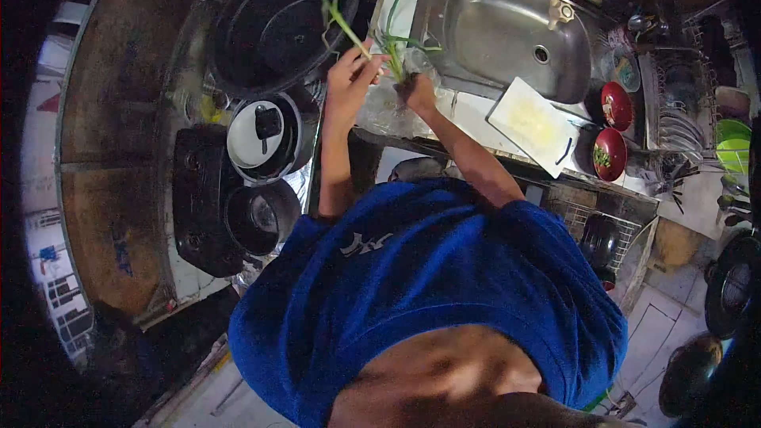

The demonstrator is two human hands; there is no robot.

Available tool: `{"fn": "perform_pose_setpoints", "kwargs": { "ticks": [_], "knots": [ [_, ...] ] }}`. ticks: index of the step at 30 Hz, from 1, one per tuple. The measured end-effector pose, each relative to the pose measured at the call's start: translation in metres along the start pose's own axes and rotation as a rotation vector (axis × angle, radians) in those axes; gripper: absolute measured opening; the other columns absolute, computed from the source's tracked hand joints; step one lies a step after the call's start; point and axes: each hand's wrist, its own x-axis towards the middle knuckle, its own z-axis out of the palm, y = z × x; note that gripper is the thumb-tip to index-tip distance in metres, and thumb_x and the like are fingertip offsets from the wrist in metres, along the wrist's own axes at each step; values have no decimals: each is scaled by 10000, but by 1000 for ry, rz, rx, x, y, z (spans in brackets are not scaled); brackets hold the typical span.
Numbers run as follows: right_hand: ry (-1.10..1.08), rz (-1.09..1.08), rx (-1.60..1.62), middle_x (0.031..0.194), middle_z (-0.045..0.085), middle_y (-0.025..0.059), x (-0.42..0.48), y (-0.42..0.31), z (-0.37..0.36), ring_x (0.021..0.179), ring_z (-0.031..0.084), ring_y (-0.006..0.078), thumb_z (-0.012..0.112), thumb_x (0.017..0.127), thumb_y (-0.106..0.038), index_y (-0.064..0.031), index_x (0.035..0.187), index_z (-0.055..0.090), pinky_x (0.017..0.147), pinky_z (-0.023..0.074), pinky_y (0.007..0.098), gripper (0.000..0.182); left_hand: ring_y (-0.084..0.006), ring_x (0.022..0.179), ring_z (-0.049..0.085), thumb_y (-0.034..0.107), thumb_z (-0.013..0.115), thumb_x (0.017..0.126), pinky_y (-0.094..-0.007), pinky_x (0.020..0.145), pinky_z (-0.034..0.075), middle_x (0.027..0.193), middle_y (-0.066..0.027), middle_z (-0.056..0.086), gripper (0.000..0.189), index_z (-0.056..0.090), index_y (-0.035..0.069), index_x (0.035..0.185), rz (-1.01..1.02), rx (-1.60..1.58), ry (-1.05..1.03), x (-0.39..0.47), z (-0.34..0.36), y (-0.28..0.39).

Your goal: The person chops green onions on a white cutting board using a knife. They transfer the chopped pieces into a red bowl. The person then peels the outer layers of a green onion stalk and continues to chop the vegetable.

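Observation:
Between the thumb and fingers of my left hand [349,86] is a pale green stalk [345,27], probably spring onion, angled up and left over the rim of a black basin [285,41]. My right hand [421,95] is closed around the lower end of a small bunch of long green leaves [393,56], whose tips spread toward the sink. Crumpled clear plastic [386,107], which looks like a bag, lies on the counter beneath and between both hands. How much of it my right hand grips is hidden.
To the right are a steel sink [493,24], a white cutting board [529,125] and a red bowl [610,157] with chopped greens. Another red bowl [616,106] stands behind it. A dish rack [681,113] is farther right. Pots [261,214] sit at left by a black stove [199,202].

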Motion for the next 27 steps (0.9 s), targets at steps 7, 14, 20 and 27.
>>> {"fn": "perform_pose_setpoints", "kwargs": {
  "ticks": [7,14,20,27],
  "knots": [
    [90,-110,179,757,617,191,4,19,5,746,605,366,707,684,-296,-19,828,586,648,468,444,335,-95,741,583,150,470,920,-215,639,447,894,-77,636,283,521,-15,1144,-3,-21,-107,15,23,-4],
    [330,-197,280,648,598,170,-25,-21,-80,559,583,301,617,798,-268,17,799,581,516,432,387,287,-116,748,584,131,427,934,-238,683,470,901,-84,609,232,529,-21,1076,-92,-146,-227,20,54,-12],
    [353,56,795,535,395,-60,-68,-12,-165,434,335,35,398,950,-304,-8,869,567,394,258,214,350,-77,605,450,139,395,947,-219,550,371,721,-9,479,237,489,11,1123,-114,-141,-391,19,108,-17],
    [344,-7,794,559,359,-52,-128,13,-261,470,324,36,328,967,-314,-32,877,515,427,276,206,350,-64,555,386,151,362,948,-219,503,321,671,6,434,200,480,37,1062,-286,-271,-580,6,186,-9]
  ]
}}
